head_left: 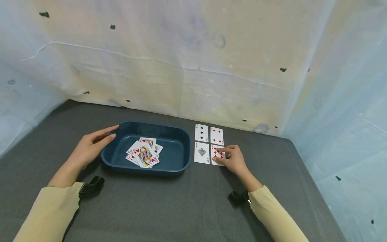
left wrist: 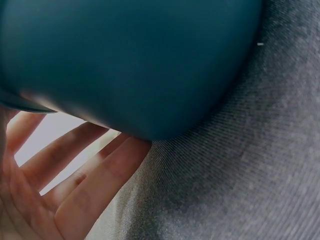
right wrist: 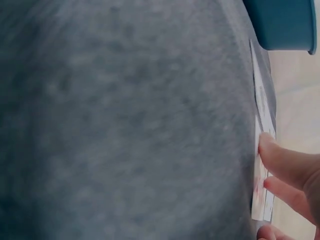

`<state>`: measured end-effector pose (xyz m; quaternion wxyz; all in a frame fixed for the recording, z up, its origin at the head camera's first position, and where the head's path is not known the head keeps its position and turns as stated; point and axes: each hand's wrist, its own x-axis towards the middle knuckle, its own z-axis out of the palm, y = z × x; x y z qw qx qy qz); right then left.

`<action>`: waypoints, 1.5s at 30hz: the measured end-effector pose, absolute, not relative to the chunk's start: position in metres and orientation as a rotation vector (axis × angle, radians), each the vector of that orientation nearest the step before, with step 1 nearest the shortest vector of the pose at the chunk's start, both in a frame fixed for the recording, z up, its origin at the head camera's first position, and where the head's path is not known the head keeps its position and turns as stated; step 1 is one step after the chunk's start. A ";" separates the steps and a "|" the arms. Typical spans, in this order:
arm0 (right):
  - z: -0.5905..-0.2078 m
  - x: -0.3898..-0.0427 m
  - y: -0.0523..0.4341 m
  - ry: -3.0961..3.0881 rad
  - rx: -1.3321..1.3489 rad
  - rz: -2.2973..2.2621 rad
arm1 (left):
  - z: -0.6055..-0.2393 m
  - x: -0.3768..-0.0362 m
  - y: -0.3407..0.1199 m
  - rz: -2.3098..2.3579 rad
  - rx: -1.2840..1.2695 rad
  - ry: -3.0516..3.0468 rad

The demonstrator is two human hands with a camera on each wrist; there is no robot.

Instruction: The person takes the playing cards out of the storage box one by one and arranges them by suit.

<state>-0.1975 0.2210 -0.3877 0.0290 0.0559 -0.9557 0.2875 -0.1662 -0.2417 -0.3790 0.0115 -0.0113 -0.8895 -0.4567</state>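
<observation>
My left hand [head_left: 91, 147] grips the left end of a dark blue rectangular tray [head_left: 147, 170], its thumb at the rim and other fingers against the outer wall [left wrist: 130, 75]. Inside the tray lies a loose pile of face cards, a queen of hearts [head_left: 145, 155] on top. To the tray's right, my right hand [head_left: 235, 160] touches a diamond playing card [head_left: 222, 162] with thumb and fingertips, partly covering it. That card lies face up beside an ace of spades [head_left: 202, 153]. Above these two are a three of spades [head_left: 201, 133] and a four of diamonds [head_left: 217, 135].
Dark grey cloth [head_left: 169, 208] covers the table. Pale sheeting [head_left: 181, 67] hangs behind the table and at both sides. Each wrist wears a black strap device, the left one [head_left: 92, 186] over the cloth before the tray.
</observation>
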 end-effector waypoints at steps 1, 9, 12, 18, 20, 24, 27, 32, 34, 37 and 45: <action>-0.388 -0.198 0.221 -2.947 0.170 0.893 | -0.379 -0.166 -0.242 -1.427 -0.035 -2.774; -0.378 -0.203 0.209 -2.904 0.182 0.973 | -0.377 -0.165 -0.241 -1.444 -0.021 -2.774; -0.370 -0.204 0.198 -2.899 0.173 1.026 | -0.377 -0.165 -0.241 -1.452 -0.017 -2.775; -0.354 -0.205 0.172 -2.887 0.183 1.151 | -0.378 -0.165 -0.242 -1.461 -0.024 -2.773; -0.349 -0.205 0.163 -2.865 0.197 1.207 | -0.378 -0.165 -0.242 -1.469 -0.025 -2.771; -0.341 -0.206 0.143 -2.822 0.235 1.281 | -0.379 -0.166 -0.242 -1.492 -0.023 -2.767; -0.336 -0.206 0.127 -2.806 0.267 1.312 | -0.379 -0.166 -0.242 -1.501 -0.023 -2.764; -0.329 -0.206 0.097 -2.811 0.316 1.387 | -0.379 -0.166 -0.243 -1.495 -0.021 -2.761; -0.327 -0.205 0.085 -2.814 0.347 1.406 | -0.379 -0.166 -0.243 -1.495 -0.019 -2.758; -0.327 -0.202 0.068 -2.824 0.391 1.426 | -0.379 -0.165 -0.243 -1.498 -0.020 -2.755; -0.336 -0.196 0.034 -2.907 0.379 1.470 | -0.377 -0.165 -0.242 -1.510 -0.041 -2.752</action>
